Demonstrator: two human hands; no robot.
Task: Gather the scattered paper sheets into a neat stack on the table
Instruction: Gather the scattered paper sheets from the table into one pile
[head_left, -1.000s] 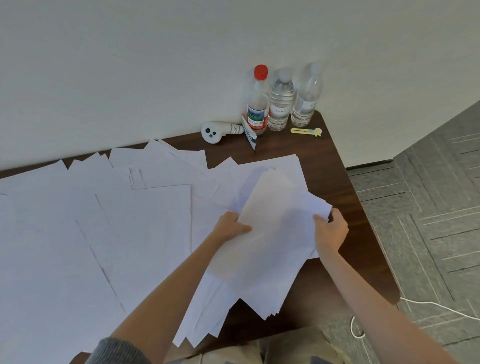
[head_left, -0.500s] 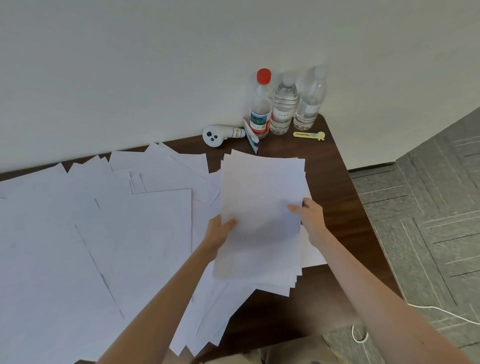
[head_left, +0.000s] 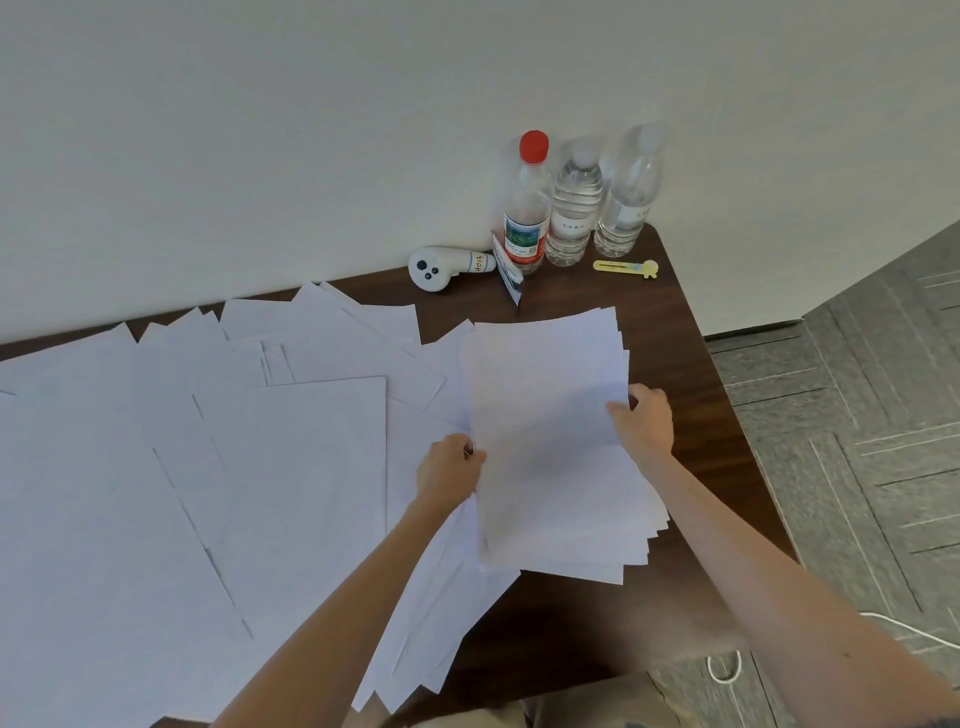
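A bundle of white sheets (head_left: 545, 441) sits at the right end of the dark brown table (head_left: 691, 353), its edges roughly squared but fanned at the lower right. My left hand (head_left: 449, 473) grips the bundle's left edge and my right hand (head_left: 644, 421) grips its right edge. Many more loose white sheets (head_left: 208, 467) lie overlapping across the left and middle of the table, some poking out under the bundle toward the front edge.
Three plastic bottles (head_left: 571, 208) stand at the back right against the white wall, one with a red cap. A white controller (head_left: 441, 265), a small packet (head_left: 509, 273) and a yellow tool (head_left: 626, 267) lie near them. Grey floor and a white cable (head_left: 727, 670) are on the right.
The bundle, tilted diagonally a second ago, has been turned upright and squared between both hands, then shifted slightly right and down toward the table.
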